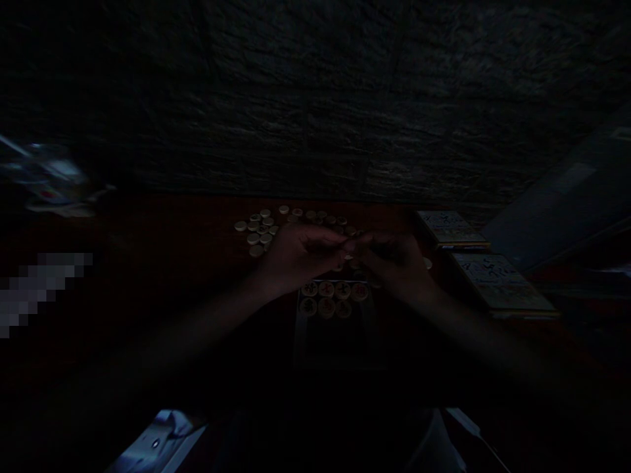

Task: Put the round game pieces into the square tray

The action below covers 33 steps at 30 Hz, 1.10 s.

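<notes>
The scene is very dark. My left hand [303, 255] and my right hand [394, 264] meet fingertip to fingertip above the table, both with fingers pinched. Whatever lies between the fingertips is too dim and small to make out. Just below them is a shallow tray-like box [300, 348], with Chinese chess pieces [326, 289] in two rows at its far end, marked with red or black characters. Behind my hands, loose round Chinese chess pieces [265, 221] are scattered, some partly hidden by my fingers.
Two flat printed boxes or books [507, 282] lie at the right, one behind the other. A stone-block wall [305, 118] rises along the table's far edge. At the far left stands a pale, blurred clear-plastic-looking item [59, 177]. One stray round piece [427, 263] sits beside my right hand.
</notes>
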Each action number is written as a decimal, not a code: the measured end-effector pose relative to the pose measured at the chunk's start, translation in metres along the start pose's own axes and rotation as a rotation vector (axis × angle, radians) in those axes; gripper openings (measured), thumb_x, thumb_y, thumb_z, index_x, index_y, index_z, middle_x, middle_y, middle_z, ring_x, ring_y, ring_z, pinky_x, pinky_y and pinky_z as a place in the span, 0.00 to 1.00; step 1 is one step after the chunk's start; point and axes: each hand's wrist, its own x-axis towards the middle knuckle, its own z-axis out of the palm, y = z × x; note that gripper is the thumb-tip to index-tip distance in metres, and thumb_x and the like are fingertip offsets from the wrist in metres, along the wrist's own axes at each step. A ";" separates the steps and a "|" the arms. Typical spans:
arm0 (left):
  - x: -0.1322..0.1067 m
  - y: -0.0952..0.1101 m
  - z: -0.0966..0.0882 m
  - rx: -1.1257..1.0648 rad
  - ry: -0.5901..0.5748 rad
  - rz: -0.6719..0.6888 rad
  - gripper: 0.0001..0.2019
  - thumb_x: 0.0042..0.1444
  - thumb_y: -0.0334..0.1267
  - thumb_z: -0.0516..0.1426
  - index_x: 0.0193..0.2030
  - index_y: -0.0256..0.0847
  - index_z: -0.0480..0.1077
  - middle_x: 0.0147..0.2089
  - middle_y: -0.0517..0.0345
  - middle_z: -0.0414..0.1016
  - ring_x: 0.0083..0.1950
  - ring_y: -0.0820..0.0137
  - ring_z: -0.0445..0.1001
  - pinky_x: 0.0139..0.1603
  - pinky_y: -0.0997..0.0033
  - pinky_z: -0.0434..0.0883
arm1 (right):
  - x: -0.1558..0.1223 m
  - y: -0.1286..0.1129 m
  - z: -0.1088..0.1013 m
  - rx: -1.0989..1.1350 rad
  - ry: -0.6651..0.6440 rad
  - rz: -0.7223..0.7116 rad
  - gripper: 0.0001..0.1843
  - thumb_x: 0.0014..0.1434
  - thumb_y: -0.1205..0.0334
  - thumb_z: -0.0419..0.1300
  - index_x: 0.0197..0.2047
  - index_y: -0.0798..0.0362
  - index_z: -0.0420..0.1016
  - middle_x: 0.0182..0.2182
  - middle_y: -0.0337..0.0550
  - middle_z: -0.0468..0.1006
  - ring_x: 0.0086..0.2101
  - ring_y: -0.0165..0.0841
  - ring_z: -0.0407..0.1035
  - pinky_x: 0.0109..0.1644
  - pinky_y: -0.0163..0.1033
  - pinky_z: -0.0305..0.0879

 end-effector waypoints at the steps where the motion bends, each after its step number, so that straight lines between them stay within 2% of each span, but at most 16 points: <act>1: 0.000 -0.001 0.000 -0.002 -0.001 0.003 0.07 0.55 0.34 0.67 0.41 0.38 0.83 0.37 0.54 0.87 0.37 0.67 0.85 0.38 0.74 0.81 | 0.000 0.000 0.000 0.006 0.008 0.013 0.17 0.56 0.48 0.72 0.33 0.55 0.82 0.24 0.38 0.79 0.19 0.23 0.63 0.20 0.30 0.55; 7: 0.001 -0.004 -0.002 -0.088 -0.012 -0.021 0.12 0.53 0.34 0.69 0.45 0.37 0.82 0.41 0.52 0.87 0.41 0.66 0.86 0.42 0.73 0.82 | -0.001 -0.003 0.001 0.051 0.015 0.112 0.19 0.55 0.46 0.71 0.37 0.54 0.84 0.25 0.40 0.79 0.20 0.25 0.66 0.20 0.29 0.58; 12: 0.001 -0.003 -0.003 -0.137 -0.004 -0.109 0.20 0.52 0.34 0.71 0.53 0.36 0.80 0.41 0.50 0.87 0.37 0.65 0.86 0.39 0.70 0.83 | -0.001 -0.007 0.002 0.170 0.018 0.160 0.19 0.51 0.49 0.75 0.40 0.53 0.85 0.26 0.39 0.80 0.21 0.25 0.67 0.21 0.29 0.60; 16: 0.000 -0.003 -0.004 -0.176 -0.010 -0.128 0.20 0.52 0.33 0.70 0.53 0.37 0.80 0.39 0.53 0.87 0.35 0.65 0.86 0.38 0.70 0.84 | 0.000 -0.006 0.002 0.188 0.008 0.167 0.18 0.47 0.57 0.78 0.41 0.53 0.84 0.27 0.39 0.81 0.23 0.25 0.70 0.24 0.30 0.65; 20: 0.000 -0.003 -0.003 -0.223 -0.041 -0.127 0.18 0.55 0.35 0.69 0.53 0.38 0.80 0.46 0.51 0.86 0.39 0.64 0.86 0.40 0.68 0.85 | 0.000 -0.006 0.001 0.165 0.009 0.141 0.16 0.48 0.59 0.78 0.39 0.53 0.84 0.28 0.38 0.81 0.22 0.25 0.69 0.23 0.30 0.63; 27: -0.002 -0.004 -0.001 -0.219 -0.063 -0.127 0.15 0.59 0.41 0.67 0.51 0.38 0.80 0.45 0.50 0.86 0.40 0.63 0.86 0.45 0.64 0.85 | 0.000 -0.006 0.002 0.071 0.013 0.106 0.16 0.49 0.54 0.77 0.34 0.55 0.82 0.24 0.37 0.79 0.21 0.24 0.66 0.22 0.30 0.61; 33: -0.003 -0.007 0.000 -0.101 -0.081 -0.056 0.14 0.57 0.37 0.67 0.50 0.39 0.80 0.43 0.51 0.86 0.43 0.64 0.86 0.46 0.69 0.83 | -0.002 -0.007 0.002 0.033 0.014 0.106 0.17 0.51 0.49 0.75 0.31 0.55 0.82 0.24 0.39 0.79 0.20 0.25 0.66 0.20 0.30 0.58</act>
